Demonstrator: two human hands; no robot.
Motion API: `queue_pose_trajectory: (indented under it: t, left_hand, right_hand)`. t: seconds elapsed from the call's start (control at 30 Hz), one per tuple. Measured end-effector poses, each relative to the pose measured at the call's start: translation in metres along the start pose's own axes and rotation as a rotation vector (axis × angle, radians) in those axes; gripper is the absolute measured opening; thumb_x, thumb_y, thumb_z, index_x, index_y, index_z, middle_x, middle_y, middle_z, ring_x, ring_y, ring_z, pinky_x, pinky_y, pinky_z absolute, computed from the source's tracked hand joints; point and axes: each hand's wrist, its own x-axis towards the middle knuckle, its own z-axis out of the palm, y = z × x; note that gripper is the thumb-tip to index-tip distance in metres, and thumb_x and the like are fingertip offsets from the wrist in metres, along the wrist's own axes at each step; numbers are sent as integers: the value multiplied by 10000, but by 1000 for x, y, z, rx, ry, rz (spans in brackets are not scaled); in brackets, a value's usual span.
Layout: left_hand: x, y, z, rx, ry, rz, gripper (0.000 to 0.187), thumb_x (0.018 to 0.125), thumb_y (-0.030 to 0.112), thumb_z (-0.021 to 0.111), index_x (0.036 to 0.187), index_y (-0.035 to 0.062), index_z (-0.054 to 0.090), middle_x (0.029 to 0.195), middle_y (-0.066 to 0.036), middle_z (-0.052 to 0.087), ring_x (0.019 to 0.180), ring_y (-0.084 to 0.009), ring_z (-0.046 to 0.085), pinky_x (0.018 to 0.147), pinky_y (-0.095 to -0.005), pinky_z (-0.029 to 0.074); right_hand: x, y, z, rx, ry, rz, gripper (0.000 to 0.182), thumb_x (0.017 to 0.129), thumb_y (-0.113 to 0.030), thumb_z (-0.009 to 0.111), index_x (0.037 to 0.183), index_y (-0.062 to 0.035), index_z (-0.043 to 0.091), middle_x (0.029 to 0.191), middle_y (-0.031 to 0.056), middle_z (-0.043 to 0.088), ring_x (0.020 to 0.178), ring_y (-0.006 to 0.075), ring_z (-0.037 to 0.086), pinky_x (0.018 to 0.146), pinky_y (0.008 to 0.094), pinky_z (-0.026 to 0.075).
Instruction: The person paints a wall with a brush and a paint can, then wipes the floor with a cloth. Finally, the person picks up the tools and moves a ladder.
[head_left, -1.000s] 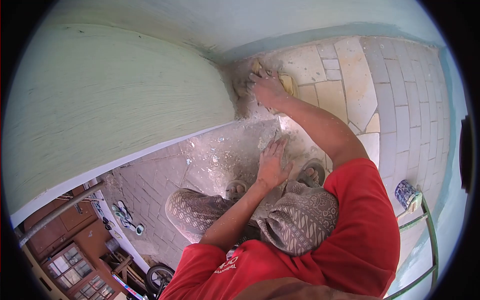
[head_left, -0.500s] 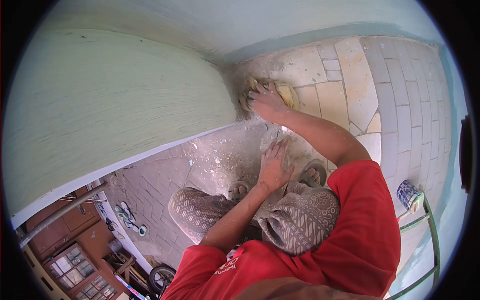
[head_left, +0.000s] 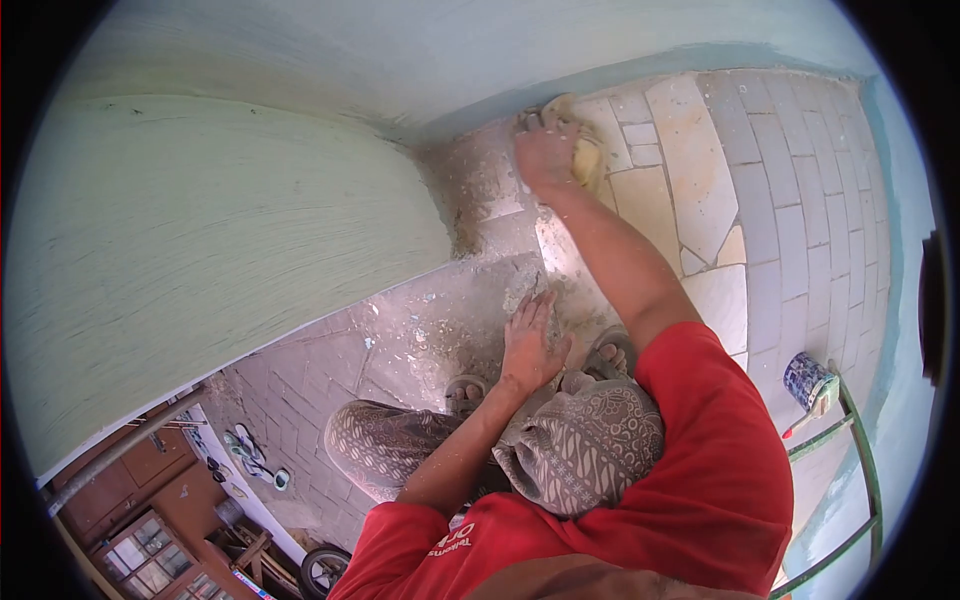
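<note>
My right hand reaches far forward and grips a dusty yellowish cloth, pressed on the stone-tiled floor close to the wall's foot. The cloth bunches out past the fingers and on the hand's right side. Nearer to me, my left hand holds nothing. Its fingers are stretched out over the dusty floor, in front of my bent knees. Paint flecks and pale debris are scattered on the concrete to its left.
A green-painted wall juts in on the left, and a pale blue wall runs along the back. At right stand a stained paint can and a green metal frame. Sandals lie at lower left.
My right hand has swept the cloth forward, away from the green wall's corner toward the back wall. My left hand stays spread in about the same place. The view has shifted slightly.
</note>
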Motion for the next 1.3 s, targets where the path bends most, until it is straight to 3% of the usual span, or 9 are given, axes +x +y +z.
queue_pose_trajectory:
  t: [0.17, 0.43, 0.67, 0.9, 0.97, 1.03, 1.13, 1.23, 1.3]
  left_hand:
    - [5, 2, -5, 53, 38, 66, 827, 875, 339, 729, 1569, 66, 371, 1532, -191, 467, 1485, -403, 348, 1182, -553, 311]
    - [2, -7, -2, 26, -28, 7, 833, 867, 337, 734, 1565, 58, 373, 1524, -202, 467, 1486, -419, 341, 1185, -562, 299]
    - [4, 2, -11, 77, -52, 26, 828, 873, 339, 727, 1566, 56, 375, 1511, -212, 476, 1481, -425, 346, 1188, -561, 296]
    - [-5, -8, -17, 47, -19, -40, 822, 873, 319, 729, 1572, 78, 370, 1546, -176, 456, 1504, -395, 314, 1191, -546, 285]
    - [-5, -6, -16, 32, -52, -71, 822, 870, 312, 725, 1574, 85, 366, 1546, -177, 457, 1502, -394, 317, 1191, -546, 286]
    - [-5, -4, -12, 45, -83, -54, 827, 867, 307, 724, 1575, 79, 363, 1549, -176, 455, 1502, -394, 318, 1192, -546, 285]
    - [-4, 1, -12, 66, -80, 14, 832, 863, 296, 721, 1575, 66, 358, 1553, -175, 453, 1501, -393, 320, 1193, -544, 286]
    - [-5, 0, -14, 80, -49, 51, 830, 860, 310, 732, 1564, 57, 374, 1535, -195, 466, 1490, -405, 338, 1189, -552, 294]
    - [-9, -3, -11, 91, -57, 33, 826, 858, 328, 747, 1553, 56, 392, 1516, -215, 480, 1480, -417, 355, 1186, -562, 299]
  right_hand:
    - [-33, -14, -23, -12, -138, -200, 350, 977, -192, 569, 1299, -180, 705, 1433, 25, 589, 1401, 272, 462, 1064, 605, 354]
    - [-2, 38, -8, 135, 21, 192, 314, 965, -270, 622, 1230, -157, 748, 1447, 47, 575, 1381, 284, 467, 1082, 604, 344]
    - [-73, -65, 10, 109, -106, -433, 275, 968, -220, 603, 1163, -150, 784, 1484, 60, 543, 1440, 307, 414, 1079, 607, 351]
    - [-29, 1, -3, 585, 95, 290, 627, 934, -221, 658, 1527, -142, 470, 1414, 90, 546, 1358, 311, 479, 1027, 595, 409]
    - [-4, -27, 23, 240, 204, 226, 457, 970, -209, 607, 1420, -131, 592, 1363, 97, 569, 1345, 298, 490, 1035, 577, 394]
    - [-20, -63, -5, 170, -42, 68, 337, 990, -189, 562, 1297, -152, 697, 1377, 95, 580, 1343, 292, 492, 1056, 563, 369]
    - [-36, -64, 1, 310, 80, -52, 288, 978, -181, 574, 1203, -145, 750, 1398, 84, 584, 1342, 302, 491, 1072, 581, 351]
    - [-46, -55, 4, 426, -247, -414, 297, 971, -185, 586, 1222, -147, 739, 1418, 60, 580, 1344, 302, 487, 1071, 590, 354]
    - [-51, -59, 13, 576, 173, -226, 287, 965, -192, 597, 1208, -147, 745, 1430, 47, 583, 1397, 310, 458, 1119, 624, 320]
